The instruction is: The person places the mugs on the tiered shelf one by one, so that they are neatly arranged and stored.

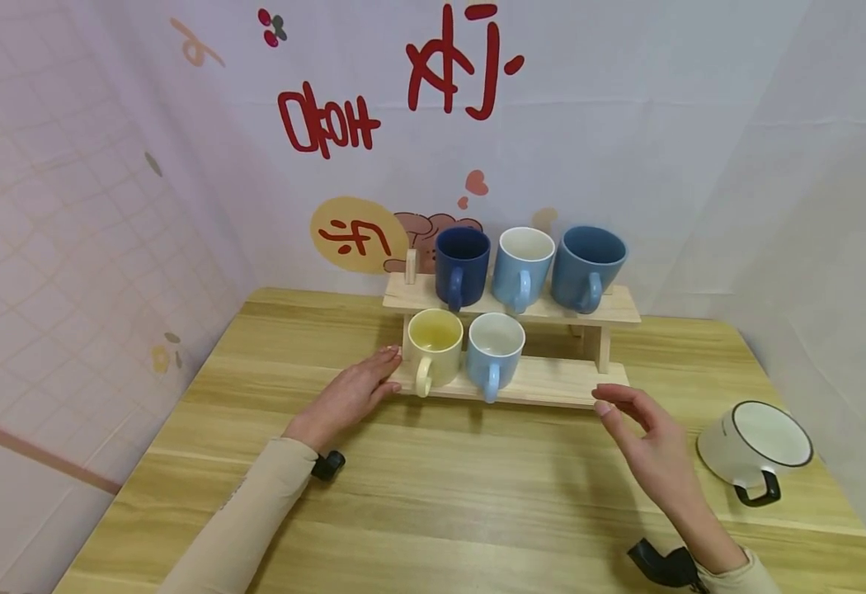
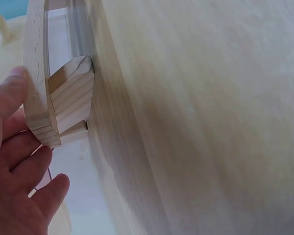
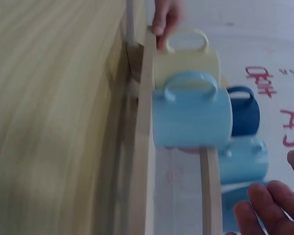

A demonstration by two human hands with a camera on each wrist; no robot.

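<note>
A two-tier wooden rack [image 1: 559, 371] stands on the table with mugs on both tiers. On its lower tier sit a yellow mug [image 1: 435, 351] and a light blue mug [image 1: 494, 355], handles toward me. The upper tier carries a dark blue mug [image 1: 461, 268], another light blue mug [image 1: 522, 268] and a grey-blue mug [image 1: 589, 268]. My left hand [image 1: 355, 392] grips the left end of the lower shelf [image 2: 37, 78], thumb on one side and fingertips at the other. Near the rack's right end hovers my right hand [image 1: 651, 450], fingers loosely bent and holding nothing.
A white mug [image 1: 745, 445] with a dark rim and black handle sits at the right of the table [image 1: 433, 503]. Behind the rack hangs a printed white cloth [image 1: 611, 157], which also covers the sides.
</note>
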